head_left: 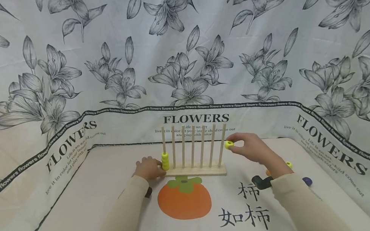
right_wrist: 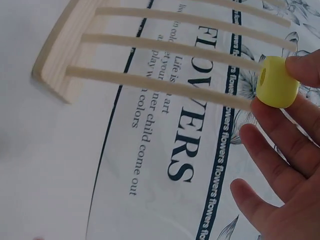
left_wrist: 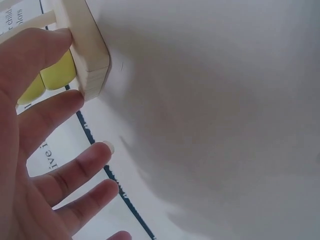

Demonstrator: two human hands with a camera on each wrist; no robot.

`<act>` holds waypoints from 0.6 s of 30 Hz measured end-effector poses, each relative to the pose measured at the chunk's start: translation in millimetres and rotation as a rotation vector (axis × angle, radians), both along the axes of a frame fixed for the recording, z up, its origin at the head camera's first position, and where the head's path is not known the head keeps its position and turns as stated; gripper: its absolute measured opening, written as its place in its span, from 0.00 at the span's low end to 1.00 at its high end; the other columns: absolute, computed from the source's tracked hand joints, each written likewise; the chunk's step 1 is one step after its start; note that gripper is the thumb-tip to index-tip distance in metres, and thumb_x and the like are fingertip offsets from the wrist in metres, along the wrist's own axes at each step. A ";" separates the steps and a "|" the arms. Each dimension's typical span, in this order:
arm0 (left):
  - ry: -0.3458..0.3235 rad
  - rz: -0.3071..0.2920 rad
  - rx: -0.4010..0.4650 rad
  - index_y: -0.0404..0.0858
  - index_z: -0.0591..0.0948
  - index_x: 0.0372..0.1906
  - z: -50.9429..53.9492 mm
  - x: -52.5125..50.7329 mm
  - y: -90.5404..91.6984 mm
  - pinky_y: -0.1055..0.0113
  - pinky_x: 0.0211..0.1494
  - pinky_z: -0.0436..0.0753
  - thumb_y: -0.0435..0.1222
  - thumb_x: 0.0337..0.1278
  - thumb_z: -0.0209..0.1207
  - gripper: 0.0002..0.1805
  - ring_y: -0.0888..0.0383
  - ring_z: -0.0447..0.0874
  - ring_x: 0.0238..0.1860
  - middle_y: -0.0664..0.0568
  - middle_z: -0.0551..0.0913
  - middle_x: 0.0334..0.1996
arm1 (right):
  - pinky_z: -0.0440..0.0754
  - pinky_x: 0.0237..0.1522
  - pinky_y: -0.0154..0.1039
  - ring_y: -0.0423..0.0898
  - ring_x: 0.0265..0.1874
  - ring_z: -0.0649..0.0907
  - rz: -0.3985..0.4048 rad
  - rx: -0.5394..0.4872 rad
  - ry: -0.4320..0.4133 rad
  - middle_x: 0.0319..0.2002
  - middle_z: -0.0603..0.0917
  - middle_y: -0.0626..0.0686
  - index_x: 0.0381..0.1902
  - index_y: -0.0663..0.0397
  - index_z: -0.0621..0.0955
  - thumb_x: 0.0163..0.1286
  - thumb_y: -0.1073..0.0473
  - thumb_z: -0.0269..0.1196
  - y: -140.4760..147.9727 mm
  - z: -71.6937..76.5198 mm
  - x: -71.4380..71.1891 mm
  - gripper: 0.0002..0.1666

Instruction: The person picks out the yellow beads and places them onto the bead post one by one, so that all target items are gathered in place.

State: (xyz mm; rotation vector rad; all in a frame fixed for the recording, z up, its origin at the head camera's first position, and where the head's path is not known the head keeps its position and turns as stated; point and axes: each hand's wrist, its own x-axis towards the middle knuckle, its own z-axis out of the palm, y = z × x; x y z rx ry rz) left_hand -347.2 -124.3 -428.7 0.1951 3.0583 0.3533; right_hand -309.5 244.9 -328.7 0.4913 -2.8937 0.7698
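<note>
A wooden rack with a row of upright pegs stands at the back of the table. Several yellow beads are stacked on its leftmost peg. My left hand holds the left end of the rack, thumb and index finger at the base beside the lowest yellow beads; its other fingers are spread. Between thumb and fingers, my right hand pinches one yellow bead, its hole facing the pegs. This bead is near the upper part of the rightmost peg, and I cannot tell whether they touch.
Behind my right forearm, partly hidden, lie a yellow bead, an orange one and a dark blue one. The tablecloth carries a printed persimmon and dark characters. A flowered curtain hangs behind the rack.
</note>
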 end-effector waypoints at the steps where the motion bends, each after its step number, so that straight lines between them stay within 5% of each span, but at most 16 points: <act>1: 0.003 -0.003 -0.003 0.47 0.83 0.55 -0.6 -0.8 -0.2 0.44 0.58 0.68 0.52 0.50 0.63 0.26 0.47 0.72 0.50 0.47 0.78 0.47 | 0.73 0.58 0.63 0.61 0.63 0.73 0.016 -0.001 0.018 0.56 0.81 0.56 0.57 0.48 0.80 0.67 0.50 0.61 -4.6 2.3 -0.2 0.22; 18: 0.084 -0.046 -0.018 0.47 0.85 0.51 -12.1 -10.6 -3.5 0.41 0.60 0.68 0.50 0.45 0.63 0.25 0.48 0.73 0.49 0.48 0.80 0.43 | 0.75 0.57 0.57 0.57 0.54 0.80 0.174 -0.001 0.164 0.55 0.83 0.53 0.59 0.47 0.79 0.68 0.49 0.60 -73.5 41.5 -6.9 0.22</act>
